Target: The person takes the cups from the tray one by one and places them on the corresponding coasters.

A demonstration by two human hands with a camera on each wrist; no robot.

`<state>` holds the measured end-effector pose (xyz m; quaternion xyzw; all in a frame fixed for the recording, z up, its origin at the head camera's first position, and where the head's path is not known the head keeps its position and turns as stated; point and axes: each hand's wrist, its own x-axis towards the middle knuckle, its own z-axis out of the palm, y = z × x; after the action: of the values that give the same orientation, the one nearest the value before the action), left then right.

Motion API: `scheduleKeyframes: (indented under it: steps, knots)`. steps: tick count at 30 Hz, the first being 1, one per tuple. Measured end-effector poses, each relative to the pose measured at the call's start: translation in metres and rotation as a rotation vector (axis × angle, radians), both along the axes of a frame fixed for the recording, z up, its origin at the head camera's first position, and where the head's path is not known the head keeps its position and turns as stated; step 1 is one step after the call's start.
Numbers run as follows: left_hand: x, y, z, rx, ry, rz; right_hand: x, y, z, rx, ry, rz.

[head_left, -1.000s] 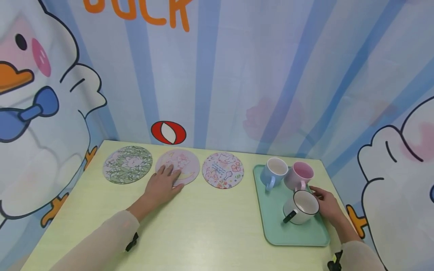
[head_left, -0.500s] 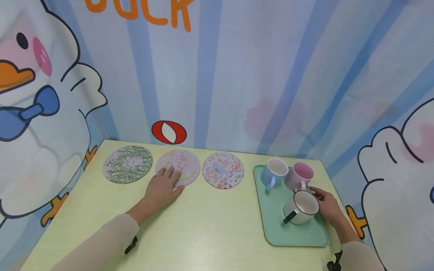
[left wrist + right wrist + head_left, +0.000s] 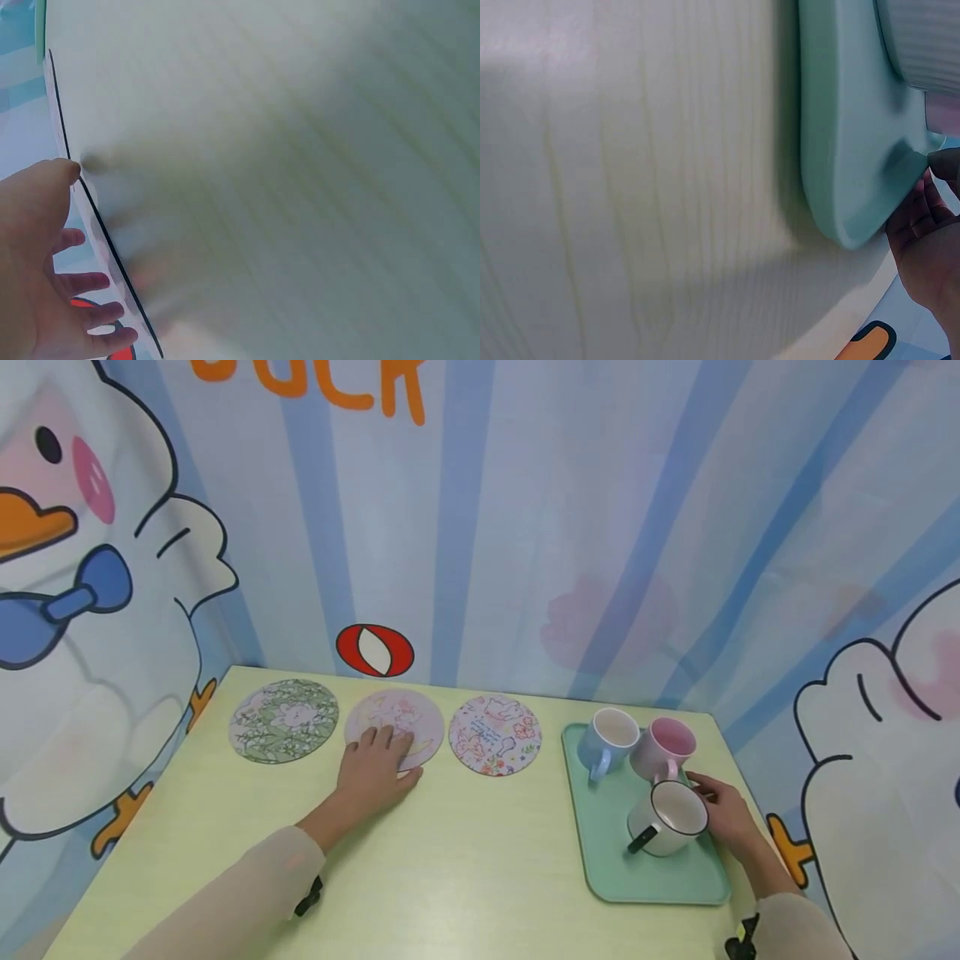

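My left hand (image 3: pixel 372 774) rests with relaxed fingers on the lower part of a pink round placemat (image 3: pixel 425 717). In the left wrist view its thumb (image 3: pixel 66 174) is right at the dark edge of a placemat. On the right, my right hand (image 3: pixel 723 812) holds the right rim of a green tray (image 3: pixel 645 883); the right wrist view shows its thumb (image 3: pixel 946 163) over the rim and its fingers outside. A blue mug (image 3: pixel 606 743), a pink mug (image 3: pixel 663 748) and a white mug (image 3: pixel 666 822) with a black handle stand on the tray.
A green leafy round placemat (image 3: pixel 283 722) lies left of the pink one, and a flowered placemat (image 3: pixel 495 735) to its right. Behind the pale wooden table (image 3: pixel 465 860) hangs a striped cloth (image 3: pixel 465 527) with cartoon ducks.
My left hand has shifted slightly right across the pink placemat. The right hand, tray and mugs stay as they were.
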<state>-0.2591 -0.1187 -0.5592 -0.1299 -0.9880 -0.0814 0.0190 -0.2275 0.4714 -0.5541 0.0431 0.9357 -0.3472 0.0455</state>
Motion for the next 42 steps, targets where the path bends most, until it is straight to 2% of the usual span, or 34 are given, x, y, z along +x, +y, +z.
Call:
scheduleKeyframes:
  steps: [6, 12, 17, 26, 30, 33, 42]
  knots:
    - [-0.006, 0.023, 0.003, 0.015, -0.052, -0.04, 0.003, 0.002, 0.0, -0.008, 0.0, -0.008]
    - [-0.022, 0.049, 0.0, 0.038, -0.053, -0.051, 0.003, 0.005, -0.002, -0.014, 0.007, -0.005]
    - [-0.034, 0.069, -0.001, 0.032, -0.06, -0.089, 0.002, 0.01, -0.004, -0.006, 0.027, -0.009]
    - [-0.045, 0.099, -0.003, 0.014, -0.073, -0.159, -0.002, 0.006, -0.003, -0.016, 0.037, 0.003]
    - [-0.05, 0.109, -0.003, 0.029, -0.064, -0.202, -0.002, 0.005, -0.002, -0.016, 0.036, 0.002]
    - [-0.053, 0.114, -0.003, 0.007, -0.067, -0.23, -0.003, 0.004, -0.001, -0.017, 0.037, 0.004]
    - [-0.056, 0.122, 0.002, -0.018, -0.111, -0.244, -0.004, 0.005, -0.002, -0.016, 0.01, -0.016]
